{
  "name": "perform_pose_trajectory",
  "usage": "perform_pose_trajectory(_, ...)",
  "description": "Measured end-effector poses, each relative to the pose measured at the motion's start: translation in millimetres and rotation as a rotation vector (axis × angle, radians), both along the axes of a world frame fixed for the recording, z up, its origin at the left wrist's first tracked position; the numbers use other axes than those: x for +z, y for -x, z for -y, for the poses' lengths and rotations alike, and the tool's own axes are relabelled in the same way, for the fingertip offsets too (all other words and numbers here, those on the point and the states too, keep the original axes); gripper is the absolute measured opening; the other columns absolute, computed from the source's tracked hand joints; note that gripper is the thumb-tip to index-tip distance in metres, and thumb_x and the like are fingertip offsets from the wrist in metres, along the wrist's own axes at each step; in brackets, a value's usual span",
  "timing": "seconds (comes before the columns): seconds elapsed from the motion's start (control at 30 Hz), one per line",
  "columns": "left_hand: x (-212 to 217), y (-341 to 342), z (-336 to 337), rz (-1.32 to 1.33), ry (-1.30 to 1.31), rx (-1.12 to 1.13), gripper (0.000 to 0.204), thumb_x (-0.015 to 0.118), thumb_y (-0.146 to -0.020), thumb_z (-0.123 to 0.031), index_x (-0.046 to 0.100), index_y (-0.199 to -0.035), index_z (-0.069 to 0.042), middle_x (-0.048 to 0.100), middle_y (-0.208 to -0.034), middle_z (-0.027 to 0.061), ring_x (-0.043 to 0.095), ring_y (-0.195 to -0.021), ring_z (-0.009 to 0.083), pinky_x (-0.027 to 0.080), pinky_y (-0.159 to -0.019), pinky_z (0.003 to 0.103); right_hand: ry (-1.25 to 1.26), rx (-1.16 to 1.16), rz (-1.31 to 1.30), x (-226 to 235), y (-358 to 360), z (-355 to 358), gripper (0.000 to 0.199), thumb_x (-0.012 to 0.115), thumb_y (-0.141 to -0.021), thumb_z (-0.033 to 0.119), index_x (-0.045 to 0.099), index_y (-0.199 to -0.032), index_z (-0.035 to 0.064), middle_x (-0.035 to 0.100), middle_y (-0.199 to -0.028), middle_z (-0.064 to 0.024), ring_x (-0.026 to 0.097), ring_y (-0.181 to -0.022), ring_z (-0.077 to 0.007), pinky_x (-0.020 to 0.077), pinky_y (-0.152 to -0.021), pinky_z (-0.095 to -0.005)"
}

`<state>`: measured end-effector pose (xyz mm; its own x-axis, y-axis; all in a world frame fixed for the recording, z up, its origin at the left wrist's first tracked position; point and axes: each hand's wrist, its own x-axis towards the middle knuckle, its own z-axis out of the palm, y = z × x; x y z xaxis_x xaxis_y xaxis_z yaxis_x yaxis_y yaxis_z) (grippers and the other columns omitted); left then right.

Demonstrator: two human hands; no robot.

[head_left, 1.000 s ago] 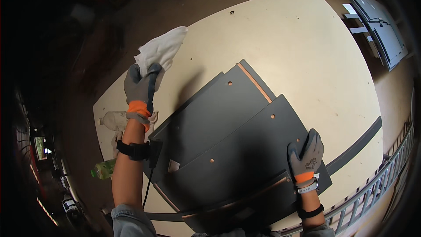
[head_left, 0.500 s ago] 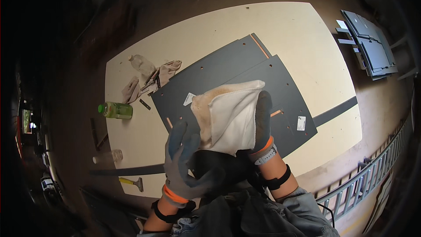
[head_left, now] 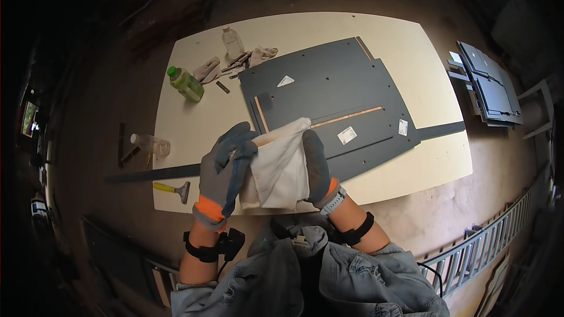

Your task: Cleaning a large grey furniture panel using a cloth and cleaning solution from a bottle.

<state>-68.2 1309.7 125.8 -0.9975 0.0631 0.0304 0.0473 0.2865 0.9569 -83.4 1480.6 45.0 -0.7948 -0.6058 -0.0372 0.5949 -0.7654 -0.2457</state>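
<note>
Head view: your left hand (head_left: 226, 170) and right hand (head_left: 317, 167) both clutch the white cloth (head_left: 279, 167) between them, above the dark panels (head_left: 329, 91); a dangling corner could drag grit across those panels.

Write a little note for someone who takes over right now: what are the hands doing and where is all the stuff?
Left hand: gloved, gripping the left side of the white cloth.
Right hand: gloved, holding the cloth's right side.
The cloth is held up in front of the chest, above the table's near edge.
Dark grey panels lie stacked flat on the table; green bottle, clear bottle, rags and yellow-handled scraper sit to the left.
Done or left: cannot tell from this view.
</note>
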Motion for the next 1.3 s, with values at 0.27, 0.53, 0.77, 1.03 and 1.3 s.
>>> perform_pose_trajectory(0.27, 25, -51, -1, -0.099, 0.564, -0.087, 0.038, 0.057, -0.088, -0.022, 0.055, -0.118, 0.001, 0.064, -0.099, 0.0113, 0.059, -0.091, 0.0182, 0.046, -0.084, 0.031, 0.236, 0.044, 0.026, -31, -35, 35, 0.070, 0.038, -0.090, 0.058, 0.034, -0.135, 0.0047, 0.046, -0.131, -0.0141, 0.049, -0.117, -0.0245, 0.0375, -0.103, -0.0371)
perform_pose_trajectory(0.53, 49, -63, 13, 0.093, 0.369, -0.094, 0.036, 0.068, -0.080, -0.022, 0.062, -0.106, 0.003, 0.065, -0.092, 0.0071, 0.058, -0.082, 0.0112, 0.048, -0.076, 0.025, 0.228, 0.071, 0.000, -46, -38, 40, 0.072, 0.038, -0.088, 0.062, 0.037, -0.134, 0.0068, 0.046, -0.131, -0.0146, 0.046, -0.119, -0.0268, 0.0353, -0.104, -0.0407)
perform_pose_trajectory(0.77, 55, -67, 30, 0.088, 0.282, -0.017, 0.025, 0.058, -0.086, -0.015, 0.064, -0.100, 0.004, 0.065, -0.090, 0.0081, 0.056, -0.081, 0.0122, 0.046, -0.077, 0.025, 0.378, 0.211, -0.035, -43, -32, 35, 0.085, 0.045, -0.083, 0.066, 0.025, -0.142, 0.0071, 0.035, -0.141, -0.0124, 0.039, -0.126, -0.0254, 0.0299, -0.106, -0.0398)
perform_pose_trajectory(1.03, 51, -72, 39, -0.088, 0.529, -0.070, 0.020, 0.057, -0.085, -0.009, 0.063, -0.101, 0.003, 0.065, -0.095, 0.0117, 0.058, -0.084, 0.0137, 0.046, -0.078, 0.027, -0.713, 0.050, -0.509, -12, -34, 38, 0.048, 0.062, -0.084, 0.038, 0.055, -0.116, 0.0036, 0.060, -0.090, -0.0012, 0.050, -0.073, -0.0073, 0.0439, -0.063, -0.0207)
perform_pose_trajectory(1.3, 74, -79, 68, -0.299, 0.245, 0.160, 0.020, 0.052, -0.087, -0.006, 0.063, -0.101, 0.002, 0.064, -0.104, 0.0107, 0.058, -0.091, 0.0160, 0.045, -0.083, 0.028, -0.563, -0.015, -0.532, -37, -24, 38, 0.055, 0.059, -0.088, 0.028, 0.038, -0.133, 0.0034, 0.058, -0.115, -0.0094, 0.055, -0.110, -0.0162, 0.0440, -0.086, -0.0226)
